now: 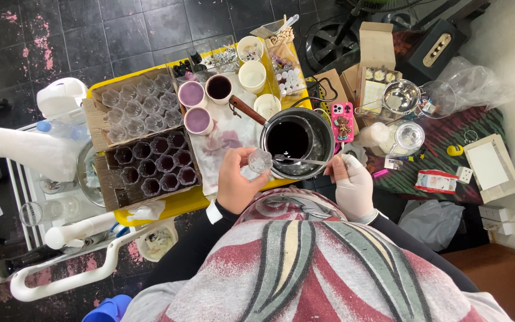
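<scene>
Mostly dark liquid in pot (289,138), cups (153,164).

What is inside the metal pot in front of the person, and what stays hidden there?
The metal pot holds dark, nearly black liquid, with a spoon from the gloved right hand reaching in. The liquid is opaque, so the pot's bottom cannot be seen.

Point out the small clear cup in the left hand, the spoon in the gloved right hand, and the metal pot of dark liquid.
small clear cup (261,160), head view, its faceted side.
spoon (300,160), head view, mid handle.
metal pot (324,135), head view, right rim.
</scene>
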